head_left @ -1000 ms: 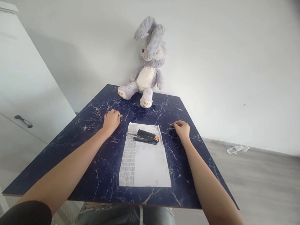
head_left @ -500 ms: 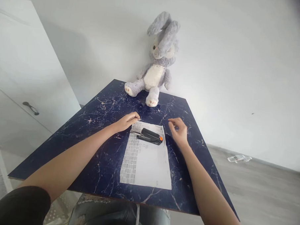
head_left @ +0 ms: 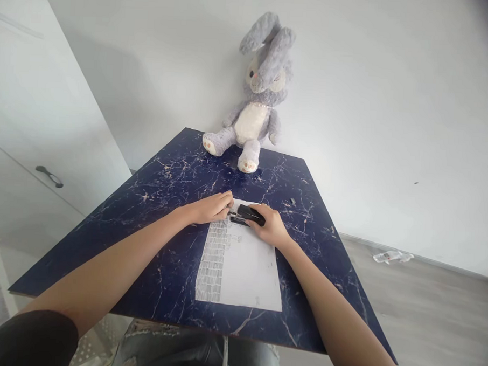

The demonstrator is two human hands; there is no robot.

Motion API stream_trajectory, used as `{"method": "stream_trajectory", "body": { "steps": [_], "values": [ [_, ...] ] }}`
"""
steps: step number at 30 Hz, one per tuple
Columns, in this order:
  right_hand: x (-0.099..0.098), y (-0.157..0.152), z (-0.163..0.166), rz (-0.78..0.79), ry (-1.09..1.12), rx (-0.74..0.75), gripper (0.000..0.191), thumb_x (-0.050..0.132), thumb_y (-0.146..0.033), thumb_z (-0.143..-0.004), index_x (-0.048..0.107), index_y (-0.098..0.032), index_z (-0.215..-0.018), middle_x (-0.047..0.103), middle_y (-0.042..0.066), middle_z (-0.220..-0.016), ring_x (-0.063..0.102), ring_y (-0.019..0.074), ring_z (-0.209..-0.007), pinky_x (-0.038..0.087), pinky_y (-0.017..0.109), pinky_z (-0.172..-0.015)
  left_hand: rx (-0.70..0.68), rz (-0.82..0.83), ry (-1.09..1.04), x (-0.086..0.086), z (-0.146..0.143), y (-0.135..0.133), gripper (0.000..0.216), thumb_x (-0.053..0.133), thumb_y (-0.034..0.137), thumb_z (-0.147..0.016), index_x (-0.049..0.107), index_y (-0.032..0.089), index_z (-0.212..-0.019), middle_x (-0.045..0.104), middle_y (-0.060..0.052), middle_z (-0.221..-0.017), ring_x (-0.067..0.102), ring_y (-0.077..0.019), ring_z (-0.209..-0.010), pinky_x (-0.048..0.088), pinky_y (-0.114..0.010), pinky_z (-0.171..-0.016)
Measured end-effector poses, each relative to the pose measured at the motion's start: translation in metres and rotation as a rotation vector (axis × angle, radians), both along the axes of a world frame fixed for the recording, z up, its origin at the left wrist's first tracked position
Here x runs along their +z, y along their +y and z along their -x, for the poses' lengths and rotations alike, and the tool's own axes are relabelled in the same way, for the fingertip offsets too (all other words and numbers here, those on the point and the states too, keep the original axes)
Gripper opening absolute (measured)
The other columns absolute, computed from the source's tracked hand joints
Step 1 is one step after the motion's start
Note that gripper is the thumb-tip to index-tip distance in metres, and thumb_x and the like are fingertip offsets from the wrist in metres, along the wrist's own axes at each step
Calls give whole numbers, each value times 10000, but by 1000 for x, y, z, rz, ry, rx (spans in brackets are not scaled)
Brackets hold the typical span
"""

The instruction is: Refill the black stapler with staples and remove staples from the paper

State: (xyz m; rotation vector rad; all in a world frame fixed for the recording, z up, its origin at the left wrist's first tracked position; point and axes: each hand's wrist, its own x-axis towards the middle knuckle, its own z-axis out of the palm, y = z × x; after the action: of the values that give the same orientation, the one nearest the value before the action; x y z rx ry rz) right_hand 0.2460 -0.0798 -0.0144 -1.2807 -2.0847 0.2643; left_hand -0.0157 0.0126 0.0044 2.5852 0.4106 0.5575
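Observation:
A black stapler (head_left: pixel 248 214) lies over the upper part of a printed paper sheet (head_left: pixel 250 275), a thin metal part jutting from its left end. My right hand (head_left: pixel 271 226) is closed around the stapler's right end and covers its orange tip. At the left end, my left hand (head_left: pixel 214 208) has its fingers pinched together on the jutting metal part; the fingertips are partly hidden. To the right of the sheet, a small dark piece (head_left: pixel 292 201) rests on the tabletop, too small to name.
The blue marbled table (head_left: pixel 163 271) carries a grey plush rabbit (head_left: pixel 250 124) seated at its far edge against the wall. A white cabinet (head_left: pixel 48 115) stands at the left. Clear plastic packaging (head_left: pixel 392 257) lies on the floor at right.
My right hand has moved left from the bare tabletop and taken hold of the stapler, uncovering the small dark piece. My left hand has shifted right and down onto the stapler's metal part.

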Motion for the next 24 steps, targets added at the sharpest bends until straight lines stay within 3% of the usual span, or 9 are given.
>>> {"method": "stream_trajectory", "body": {
  "steps": [6,24],
  "values": [
    [-1,3,-2,-7,21,18,328,718,-280,-883,638,-227,-1197,718,79,-1083,678,250,-962,543,404,-870,23,-84,130,-2,-6,-1,133,375,242,-1011,490,181,-1042,532,-81,-1043,519,-204,-871,413,-349,-809],
    [-3,5,-5,-9,17,33,304,710,-299,-881,653,-234,-1173,717,68,-1027,673,241,-900,534,385,-826,33,-51,182,-1,2,4,152,459,283,-970,532,184,-1060,574,-91,-1067,525,-201,-864,398,-341,-797]
  ]
}}
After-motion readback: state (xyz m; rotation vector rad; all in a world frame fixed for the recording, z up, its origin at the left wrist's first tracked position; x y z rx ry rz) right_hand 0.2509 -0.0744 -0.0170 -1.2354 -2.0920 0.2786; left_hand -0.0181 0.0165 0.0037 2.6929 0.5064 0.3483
